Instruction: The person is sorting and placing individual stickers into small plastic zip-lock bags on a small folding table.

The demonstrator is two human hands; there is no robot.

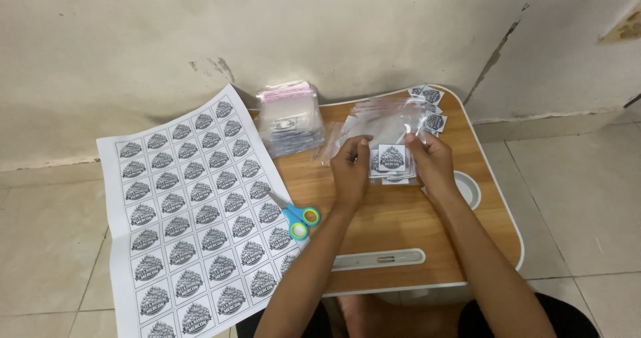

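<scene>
Soft, even, rather dim indoor light; faint shadows under the forearms, mild glare on the clear plastic bags (pixel 384 121), focus slightly soft throughout.

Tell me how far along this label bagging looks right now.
Early, by the look of it. Done: a few cut labels lie at the table's far edge. In hand: the left hand and right hand hold a cut label at a clear plastic bag. Left: the printed sheet looks mostly uncut, scissors resting on it, and a stack of bags waits.
</scene>
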